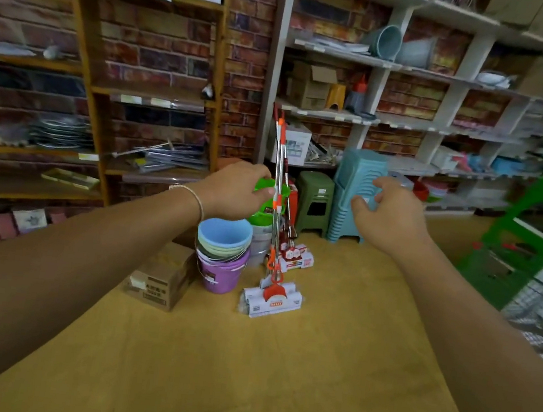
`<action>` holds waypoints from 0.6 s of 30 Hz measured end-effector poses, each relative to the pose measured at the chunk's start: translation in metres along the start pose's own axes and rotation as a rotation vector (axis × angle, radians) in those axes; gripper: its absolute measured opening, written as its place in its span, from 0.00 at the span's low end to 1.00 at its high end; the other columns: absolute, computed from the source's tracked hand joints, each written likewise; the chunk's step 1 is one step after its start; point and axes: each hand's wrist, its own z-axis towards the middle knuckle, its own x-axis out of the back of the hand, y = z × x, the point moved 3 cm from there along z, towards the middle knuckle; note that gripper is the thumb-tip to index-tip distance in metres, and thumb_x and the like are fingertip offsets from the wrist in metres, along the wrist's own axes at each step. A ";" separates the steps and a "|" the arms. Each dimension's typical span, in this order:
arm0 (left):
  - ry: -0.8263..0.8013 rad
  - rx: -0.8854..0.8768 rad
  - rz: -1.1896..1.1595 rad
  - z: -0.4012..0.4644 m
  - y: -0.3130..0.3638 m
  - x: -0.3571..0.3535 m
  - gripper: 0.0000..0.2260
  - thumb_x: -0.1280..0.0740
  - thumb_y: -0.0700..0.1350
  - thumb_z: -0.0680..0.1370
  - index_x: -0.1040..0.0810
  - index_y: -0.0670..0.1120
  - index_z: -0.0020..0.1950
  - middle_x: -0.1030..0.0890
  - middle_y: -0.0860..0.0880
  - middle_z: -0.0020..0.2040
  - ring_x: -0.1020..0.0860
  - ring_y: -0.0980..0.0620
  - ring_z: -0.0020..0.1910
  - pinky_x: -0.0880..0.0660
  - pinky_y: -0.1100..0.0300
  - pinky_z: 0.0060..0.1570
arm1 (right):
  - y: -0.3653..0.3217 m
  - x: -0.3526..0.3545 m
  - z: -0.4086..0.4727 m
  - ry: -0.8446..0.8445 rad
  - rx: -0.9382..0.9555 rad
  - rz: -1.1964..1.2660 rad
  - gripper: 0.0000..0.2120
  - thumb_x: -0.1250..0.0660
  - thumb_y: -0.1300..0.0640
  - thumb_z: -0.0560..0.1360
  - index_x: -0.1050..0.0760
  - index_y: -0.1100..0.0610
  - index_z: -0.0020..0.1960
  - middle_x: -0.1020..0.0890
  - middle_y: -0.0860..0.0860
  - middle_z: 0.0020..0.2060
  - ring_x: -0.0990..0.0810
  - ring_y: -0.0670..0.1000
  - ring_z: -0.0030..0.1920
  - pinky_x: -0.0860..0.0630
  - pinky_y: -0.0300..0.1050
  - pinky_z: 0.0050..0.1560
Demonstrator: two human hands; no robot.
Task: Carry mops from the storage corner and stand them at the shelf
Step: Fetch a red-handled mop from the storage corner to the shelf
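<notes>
While the left hand pinches the nearest steel-and-orange sponge mop's pole, that mop stands upright. At three o'clock, the right hand hovers, fingers loosely spread, holding nothing.

Even, fairly dim indoor light with a warm cast falls across the scene, its source out of frame. Shadows are soft and faint, with none sharply cast on the tan floor. Wide-angle distortion bows the white shelf and wooden shelf outward toward the edges. Corners and upper shelves are smeared and blurred; the centre is sharper. The forearms near the lower edges appear stretched and soft.
</notes>
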 end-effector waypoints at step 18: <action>-0.070 -0.106 -0.010 0.225 -0.033 -0.078 0.22 0.41 0.53 0.82 0.33 0.42 0.72 0.27 0.41 0.67 0.29 0.43 0.65 0.32 0.55 0.61 | 0.056 -0.084 0.187 -0.007 -0.021 -0.034 0.28 0.35 0.46 0.78 0.33 0.58 0.73 0.22 0.59 0.63 0.23 0.60 0.62 0.23 0.53 0.58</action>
